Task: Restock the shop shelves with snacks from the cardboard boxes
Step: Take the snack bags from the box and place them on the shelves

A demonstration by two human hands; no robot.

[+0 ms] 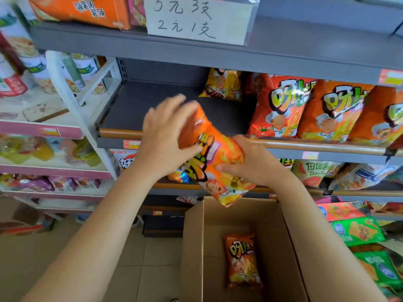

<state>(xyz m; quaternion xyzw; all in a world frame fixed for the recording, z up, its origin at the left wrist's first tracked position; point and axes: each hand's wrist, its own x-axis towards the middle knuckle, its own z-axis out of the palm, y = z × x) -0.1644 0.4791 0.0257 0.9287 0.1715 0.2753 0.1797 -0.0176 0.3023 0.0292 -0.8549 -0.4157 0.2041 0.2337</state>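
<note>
Both hands grip one orange snack bag (214, 153) held tilted before the grey shelf (152, 105) — left hand (165, 140) curled over its top, right hand (250, 164) pinching its lower side. One matching bag (243, 261) lies in the cardboard box (194, 247); three shelved orange bags (279, 107) stand to the right.

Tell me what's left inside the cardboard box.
One orange snack bag lies flat on the bottom of the cardboard box. The near corner and right side are hidden by the right forearm, so more bags there can't be ruled out.
</note>
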